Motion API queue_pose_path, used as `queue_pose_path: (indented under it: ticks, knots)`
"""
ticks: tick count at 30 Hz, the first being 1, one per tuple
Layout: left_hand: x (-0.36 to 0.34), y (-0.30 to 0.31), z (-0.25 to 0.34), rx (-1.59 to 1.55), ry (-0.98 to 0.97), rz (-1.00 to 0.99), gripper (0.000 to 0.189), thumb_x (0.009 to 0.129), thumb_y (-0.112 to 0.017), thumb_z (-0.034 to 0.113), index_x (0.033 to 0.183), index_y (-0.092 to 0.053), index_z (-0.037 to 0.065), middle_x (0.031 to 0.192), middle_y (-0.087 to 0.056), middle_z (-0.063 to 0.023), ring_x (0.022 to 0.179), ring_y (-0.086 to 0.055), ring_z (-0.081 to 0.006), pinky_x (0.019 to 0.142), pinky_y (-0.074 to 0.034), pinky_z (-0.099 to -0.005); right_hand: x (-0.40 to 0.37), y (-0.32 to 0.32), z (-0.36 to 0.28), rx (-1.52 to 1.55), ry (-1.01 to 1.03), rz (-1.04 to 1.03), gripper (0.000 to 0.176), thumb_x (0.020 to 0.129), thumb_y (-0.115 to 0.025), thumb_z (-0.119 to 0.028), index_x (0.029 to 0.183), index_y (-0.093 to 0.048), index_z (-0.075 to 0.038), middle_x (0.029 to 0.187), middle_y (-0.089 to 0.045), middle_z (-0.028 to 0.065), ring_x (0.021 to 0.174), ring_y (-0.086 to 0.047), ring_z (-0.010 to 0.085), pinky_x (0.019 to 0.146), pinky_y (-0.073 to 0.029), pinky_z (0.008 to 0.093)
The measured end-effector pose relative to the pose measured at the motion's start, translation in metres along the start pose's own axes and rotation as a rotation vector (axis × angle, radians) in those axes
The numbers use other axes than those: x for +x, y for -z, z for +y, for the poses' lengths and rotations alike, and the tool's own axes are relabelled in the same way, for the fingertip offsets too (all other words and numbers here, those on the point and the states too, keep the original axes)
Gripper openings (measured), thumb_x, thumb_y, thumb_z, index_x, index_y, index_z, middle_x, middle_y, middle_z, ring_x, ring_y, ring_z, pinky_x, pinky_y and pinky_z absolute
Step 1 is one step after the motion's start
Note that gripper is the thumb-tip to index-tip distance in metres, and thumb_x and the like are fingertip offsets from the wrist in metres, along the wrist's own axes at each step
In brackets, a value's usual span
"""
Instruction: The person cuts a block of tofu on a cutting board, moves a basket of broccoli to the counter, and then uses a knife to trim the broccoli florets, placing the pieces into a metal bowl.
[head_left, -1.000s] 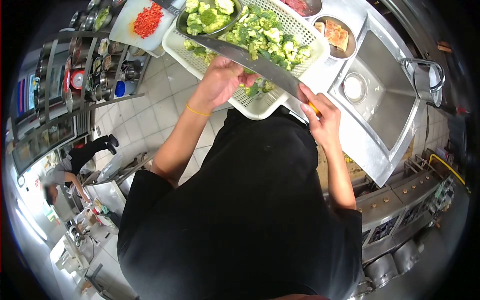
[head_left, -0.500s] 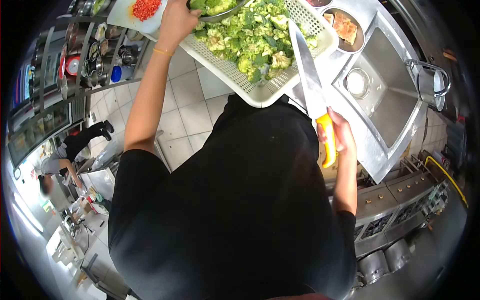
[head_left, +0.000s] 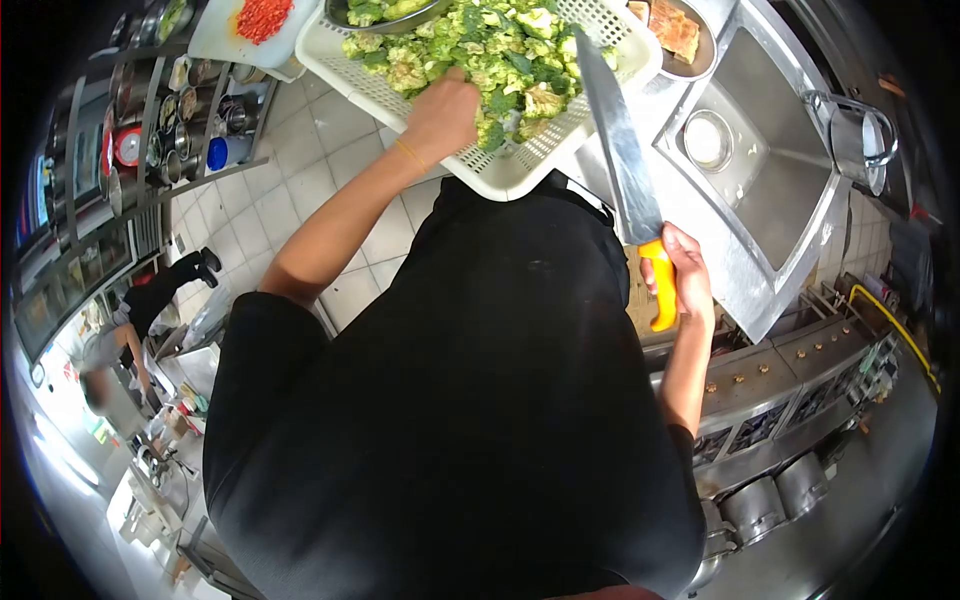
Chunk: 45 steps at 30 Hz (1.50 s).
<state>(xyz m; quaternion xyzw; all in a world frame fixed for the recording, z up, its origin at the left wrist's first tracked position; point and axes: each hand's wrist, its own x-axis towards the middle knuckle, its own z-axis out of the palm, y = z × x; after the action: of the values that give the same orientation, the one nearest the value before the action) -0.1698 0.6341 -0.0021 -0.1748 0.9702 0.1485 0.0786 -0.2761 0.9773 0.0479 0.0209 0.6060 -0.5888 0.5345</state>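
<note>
A white perforated basket (head_left: 500,185) full of chopped broccoli (head_left: 490,55) is at the top centre. My left hand (head_left: 445,112) reaches over its near rim into the broccoli, fingers bent down; whatever they hold is hidden. On the right, my right hand (head_left: 683,265) is wrapped round the yellow handle of a large knife (head_left: 618,145), whose blade points up over the basket's right side. A metal bowl (head_left: 400,20) with broccoli rests at the basket's upper left. Chopped red pieces (head_left: 262,18) lie on a white board (head_left: 215,38) at the top left.
A metal sink (head_left: 790,200) with a round bowl (head_left: 708,140) is on the right, beside a dish of browned food pieces (head_left: 675,35). A metal pot (head_left: 857,150) hangs at the sink's far edge. Another person (head_left: 150,300) bends at the far left. Stoves (head_left: 760,380) stand at lower right.
My left hand has left the metal bowl and moved down and right into the broccoli. The knife stays in my right hand, its blade turned slightly. The view has shifted a little.
</note>
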Motion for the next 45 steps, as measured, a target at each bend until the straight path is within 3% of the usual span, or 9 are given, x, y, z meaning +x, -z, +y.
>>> queue_pose_path:
  ticks: [6,9,10,12,20,26,31,42,45]
  knots:
    - [-0.008,0.021,-0.022,-0.467,-0.074,0.052,0.007,0.067,-0.059,-0.008,0.07,-0.055,-0.002,0.082,-0.057,-0.0133,0.079,-0.059,-0.0251,0.068,-0.047,-0.0317,0.006,-0.013,-0.002,-0.02,0.115,-0.078,0.03,0.097,-0.045,-0.03,0.086,-0.054,-0.003,0.059,-0.054,0.0082,0.046,-0.048,0.0117,0.044,-0.04,0.0227]
    - [-0.011,0.036,-0.037,-1.219,0.139,-0.247,0.012,0.079,-0.057,-0.002,0.089,-0.059,0.004,0.101,-0.06,-0.0066,0.101,-0.057,-0.0188,0.083,-0.046,-0.0325,0.014,-0.02,-0.007,-0.055,0.282,-0.103,0.03,0.097,-0.046,-0.024,0.106,-0.058,0.003,0.066,-0.055,0.0062,0.054,-0.049,0.0103,0.05,-0.041,0.0219]
    - [-0.013,0.034,-0.04,-1.216,0.14,-0.243,0.012,0.079,-0.057,-0.002,0.089,-0.059,0.004,0.101,-0.06,-0.0066,0.101,-0.057,-0.0188,0.083,-0.046,-0.0325,0.018,-0.023,-0.008,-0.054,0.285,-0.108,0.03,0.097,-0.046,-0.024,0.106,-0.058,0.003,0.066,-0.055,0.0062,0.054,-0.049,0.0103,0.05,-0.041,0.0219]
    - [-0.015,0.042,-0.032,-1.959,0.231,-0.373,0.021,0.084,-0.052,0.004,0.105,-0.054,0.004,0.104,-0.058,-0.0074,0.102,-0.059,-0.0187,0.078,-0.049,-0.0304,0.027,-0.032,-0.009,-0.115,0.451,-0.061,0.032,0.095,-0.049,-0.018,0.119,-0.056,0.003,0.069,-0.055,0.005,0.057,-0.048,0.0099,0.053,-0.04,0.0219]
    - [-0.029,0.039,0.017,-2.604,0.395,-0.515,0.037,0.09,-0.05,0.016,0.123,-0.041,0.001,0.122,-0.048,-0.0231,0.113,-0.049,-0.042,0.092,-0.046,-0.0486,0.038,-0.066,-0.03,-0.433,0.68,0.087,0.039,0.083,-0.065,-0.009,0.121,-0.059,-0.004,0.081,-0.062,0.0036,0.066,-0.05,0.0086,0.065,-0.045,0.0257]
    - [-0.022,0.024,0.021,-2.065,-0.022,-0.025,0.038,0.092,-0.049,0.014,0.126,-0.039,0.002,0.114,-0.057,-0.016,0.108,-0.054,-0.034,0.097,-0.042,-0.0394,0.047,-0.091,-0.04,-0.781,0.911,0.184,0.038,0.078,-0.07,-0.018,0.116,-0.064,-0.016,0.066,-0.052,0.0068,0.057,-0.053,0.0203,0.056,-0.043,0.0311]
    - [-0.023,0.046,0.044,-2.122,0.134,0.139,0.028,0.094,-0.045,0.013,0.121,-0.043,0.006,0.097,-0.061,-0.0066,0.092,-0.06,-0.017,0.087,-0.046,-0.0326,0.05,-0.11,-0.046,-0.984,0.997,0.212,0.038,0.078,-0.069,-0.026,0.114,-0.064,-0.02,0.059,-0.043,0.004,0.05,-0.047,0.0206,0.049,-0.04,0.0353]
    - [-0.023,0.041,0.049,-2.02,0.283,0.428,0.02,0.091,-0.049,0.003,0.11,-0.044,0.006,0.086,-0.058,-0.0069,0.069,-0.054,-0.0104,0.059,-0.043,-0.0224,0.051,-0.114,-0.05,-1.01,0.941,0.164,0.037,0.078,-0.069,-0.017,0.115,-0.064,-0.015,0.06,-0.047,0.006,0.05,-0.047,0.0209,0.05,-0.039,0.0333]
    - [-0.022,0.042,0.049,-2.027,0.293,0.439,0.02,0.091,-0.049,0.003,0.11,-0.044,0.005,0.083,-0.059,-0.0086,0.067,-0.055,-0.0107,0.054,-0.042,-0.0218,0.055,-0.114,-0.046,-0.97,0.978,0.186,0.035,0.08,-0.067,-0.028,0.114,-0.064,-0.02,0.058,-0.046,0.0045,0.046,-0.048,0.0214,0.047,-0.04,0.0351]
